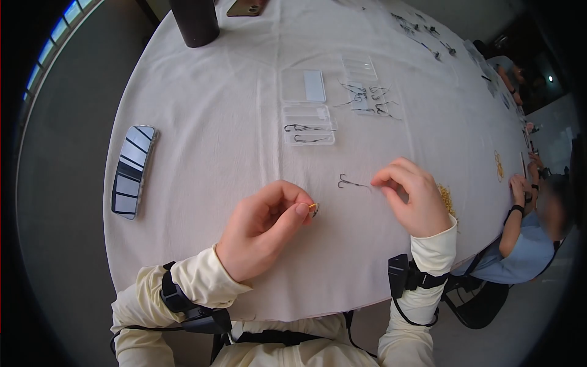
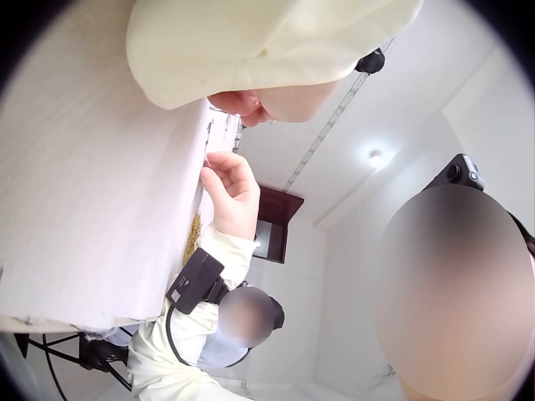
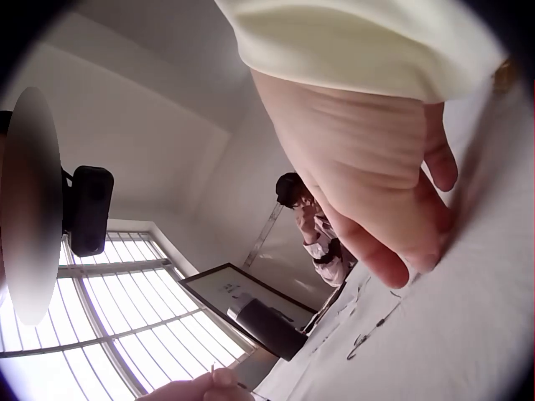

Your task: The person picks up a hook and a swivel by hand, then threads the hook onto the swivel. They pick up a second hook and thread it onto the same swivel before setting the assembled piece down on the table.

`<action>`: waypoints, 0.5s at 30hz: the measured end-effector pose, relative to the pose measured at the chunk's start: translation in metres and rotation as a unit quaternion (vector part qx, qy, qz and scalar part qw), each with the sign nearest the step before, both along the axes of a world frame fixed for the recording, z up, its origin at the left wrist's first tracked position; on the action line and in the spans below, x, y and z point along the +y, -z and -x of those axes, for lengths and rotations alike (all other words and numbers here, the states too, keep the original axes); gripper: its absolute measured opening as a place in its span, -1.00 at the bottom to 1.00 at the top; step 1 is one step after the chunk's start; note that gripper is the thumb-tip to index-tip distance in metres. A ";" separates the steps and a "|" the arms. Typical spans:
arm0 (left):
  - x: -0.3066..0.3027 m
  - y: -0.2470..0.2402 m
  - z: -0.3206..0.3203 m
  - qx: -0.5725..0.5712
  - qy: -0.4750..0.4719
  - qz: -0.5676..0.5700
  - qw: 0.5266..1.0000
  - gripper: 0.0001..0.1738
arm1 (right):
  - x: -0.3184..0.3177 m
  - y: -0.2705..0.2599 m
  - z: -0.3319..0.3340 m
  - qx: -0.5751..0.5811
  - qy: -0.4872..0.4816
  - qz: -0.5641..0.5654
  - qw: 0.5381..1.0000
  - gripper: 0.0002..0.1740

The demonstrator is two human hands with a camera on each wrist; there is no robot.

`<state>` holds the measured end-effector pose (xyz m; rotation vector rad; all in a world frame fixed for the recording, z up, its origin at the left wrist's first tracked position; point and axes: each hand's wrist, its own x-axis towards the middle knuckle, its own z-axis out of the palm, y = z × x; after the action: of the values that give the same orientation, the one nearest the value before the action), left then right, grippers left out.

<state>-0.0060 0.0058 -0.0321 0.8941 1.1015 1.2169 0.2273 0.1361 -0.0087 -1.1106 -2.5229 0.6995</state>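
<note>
The left hand [image 1: 263,229] pinches a small gold fitting [image 1: 313,207] between curled thumb and forefinger; it looks tiny, light and easily dropped. At its 2 o'clock a treble hook [image 1: 350,182] lies flat on the tablecloth [image 1: 214,122]. It is probably stiff wire with sharp points, safest held at the eye end, where the right hand [image 1: 413,196] seems to pinch it with curled fingertips. Open cloth reaches toward 12 o'clock up to the clear box [image 1: 309,125]; the table edge [image 1: 306,315] is close at 6.

One treble hook [image 1: 348,181] lies alone on the cloth, and two more hooks [image 1: 299,128] sit in the compartment box [image 1: 309,109]. The loose heap of hooks [image 1: 369,101] beyond is too tangled to count. There are three clear plastic pieces counting that box, one small gold piece [image 1: 313,207], one dark cup [image 1: 194,21] and one phone [image 1: 131,171].
</note>
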 end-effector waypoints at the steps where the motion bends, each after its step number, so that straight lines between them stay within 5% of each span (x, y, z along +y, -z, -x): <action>1: 0.000 0.000 0.000 0.006 -0.001 -0.002 1.000 -0.84 | 0.000 0.000 0.001 0.000 0.000 0.000 1.000 -0.89; 10: -0.001 -0.002 0.000 0.015 -0.017 0.009 1.000 -0.81 | -0.004 0.004 0.011 0.026 -0.046 0.047 0.997 -0.89; 13: -0.001 -0.004 0.002 0.004 -0.008 0.024 1.000 -0.81 | -0.011 -0.001 0.024 0.121 -0.069 -0.028 0.990 -0.87; 15: -0.002 -0.004 0.004 -0.002 -0.002 0.032 0.999 -0.80 | -0.019 0.005 0.029 0.256 -0.065 0.078 0.961 -0.85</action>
<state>-0.0095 0.0037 -0.0278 0.8412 1.1341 1.1790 0.1984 0.1175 -0.0140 -0.6914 -2.1315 1.0788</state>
